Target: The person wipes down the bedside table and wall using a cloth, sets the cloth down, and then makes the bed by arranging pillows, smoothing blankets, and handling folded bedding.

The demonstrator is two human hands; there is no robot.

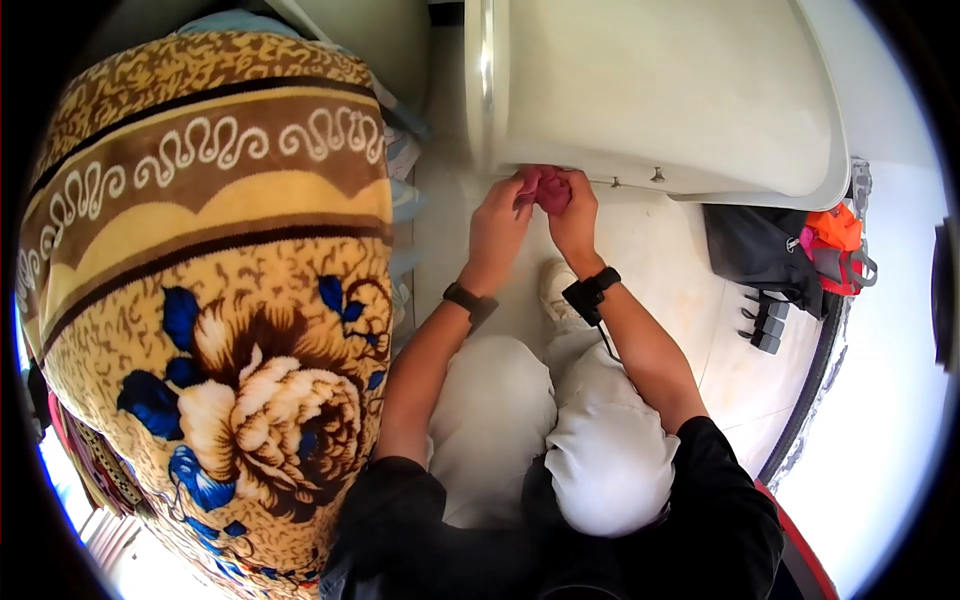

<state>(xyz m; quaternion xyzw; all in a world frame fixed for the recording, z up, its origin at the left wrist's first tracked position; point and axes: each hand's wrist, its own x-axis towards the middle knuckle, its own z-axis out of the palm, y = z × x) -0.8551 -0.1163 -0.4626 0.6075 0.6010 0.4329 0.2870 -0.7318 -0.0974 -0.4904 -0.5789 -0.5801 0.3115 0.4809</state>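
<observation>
Left hand (497,225) fingers narrow, pinching the left side of the dark-red cloth (547,188), bunched between both hands. Right hand (574,218) fingers closed on its right; probably best to grip evenly, knuckles clear of the pale panel (650,90) just beyond them

Count, by kind. Hands: 2, the left hand (500,222) and the right hand (574,222). Cloths: 1 dark red cloth (545,186), shared by both hands. Wrist straps (470,304): 2, one per arm. Cables (607,342): 1 seen. Sleeves (725,495): 2. Trouser legs (495,415): 2. Shoes (555,288): 1 visible. Blankets (310,195): 1, with 1 large pale flower (290,425). Small metal fittings (657,175) under the white panel (660,90): 2. Black bags (755,245): 1. Orange and red items (835,228): overlapping, number unclear. Grey blocks (768,326): number unclear.
</observation>
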